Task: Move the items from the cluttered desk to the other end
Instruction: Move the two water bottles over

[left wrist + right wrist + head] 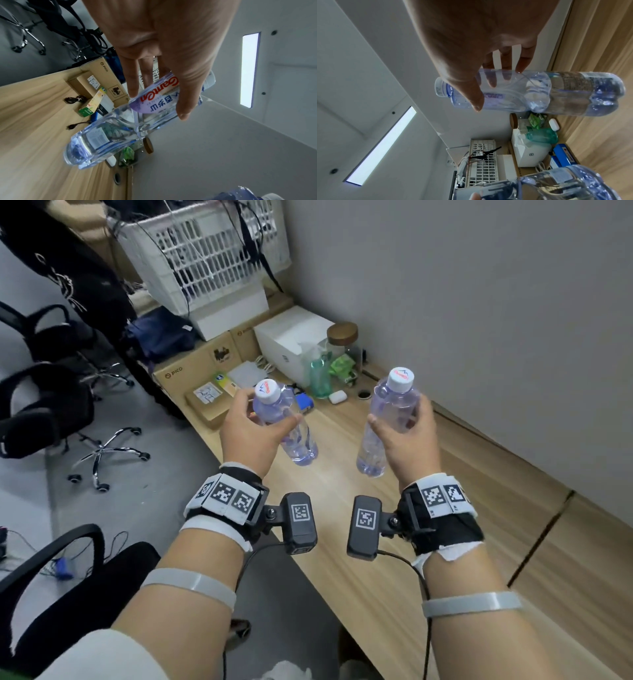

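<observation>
Left hand [247, 429] grips one clear water bottle [297, 436], right hand [409, 436] grips second bottle [383, 422]; fingers curled round each. Both bottles held above table [359, 570] middle, clutter at far end.

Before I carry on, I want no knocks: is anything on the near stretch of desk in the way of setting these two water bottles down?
Nothing visible: the desk below both water bottles, left and right, is bare wood.

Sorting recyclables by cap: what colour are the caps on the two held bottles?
White caps, with a red-and-blue logo; head view.
</observation>
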{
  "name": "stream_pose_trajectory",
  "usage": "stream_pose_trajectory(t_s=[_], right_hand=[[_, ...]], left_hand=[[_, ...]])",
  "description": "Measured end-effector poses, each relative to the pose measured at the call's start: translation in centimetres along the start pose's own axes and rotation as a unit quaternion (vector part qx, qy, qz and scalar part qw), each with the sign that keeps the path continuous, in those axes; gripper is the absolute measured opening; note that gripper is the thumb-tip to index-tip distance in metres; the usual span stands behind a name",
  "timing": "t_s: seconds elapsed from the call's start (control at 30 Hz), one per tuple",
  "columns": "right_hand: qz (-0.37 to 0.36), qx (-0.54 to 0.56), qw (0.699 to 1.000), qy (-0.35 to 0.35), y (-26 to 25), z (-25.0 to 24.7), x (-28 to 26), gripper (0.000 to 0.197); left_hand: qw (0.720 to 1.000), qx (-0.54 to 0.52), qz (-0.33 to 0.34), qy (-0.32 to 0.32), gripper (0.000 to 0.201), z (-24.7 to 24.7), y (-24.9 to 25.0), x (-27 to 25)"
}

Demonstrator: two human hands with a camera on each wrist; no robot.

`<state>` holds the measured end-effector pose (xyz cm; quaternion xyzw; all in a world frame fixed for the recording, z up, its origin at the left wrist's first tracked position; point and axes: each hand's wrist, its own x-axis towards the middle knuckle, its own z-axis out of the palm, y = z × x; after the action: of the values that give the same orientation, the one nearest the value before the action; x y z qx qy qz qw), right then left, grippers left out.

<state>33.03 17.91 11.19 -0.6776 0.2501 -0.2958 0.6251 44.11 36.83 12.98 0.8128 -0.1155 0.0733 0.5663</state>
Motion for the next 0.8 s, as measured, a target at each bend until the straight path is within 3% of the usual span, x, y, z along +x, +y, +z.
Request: stream_pose_trajectory(t_s=[0.27, 0.67, 0.8], right_hand=[[0.061, -0.017, 0.997, 0.043, 4.3, 4.3, 6.4, 0.061], [0.14, -0.114, 0.96, 0.216, 11.1, 7.2, 16.8, 0.064], [0.145, -0.131, 0.944, 0.266, 13.0, 7.7, 21.1, 0.059]], left_hand=[[0.998, 0.021, -0.032, -0.05, 0.058, 5.0, -5.9, 9.4], [0.965, -0.069, -0.001, -0.252, 0.059, 21.7, -10.8, 22.6], [0.957, -0.053, 0.02, -0.283, 0.054, 26.8, -11.2, 25.1]])
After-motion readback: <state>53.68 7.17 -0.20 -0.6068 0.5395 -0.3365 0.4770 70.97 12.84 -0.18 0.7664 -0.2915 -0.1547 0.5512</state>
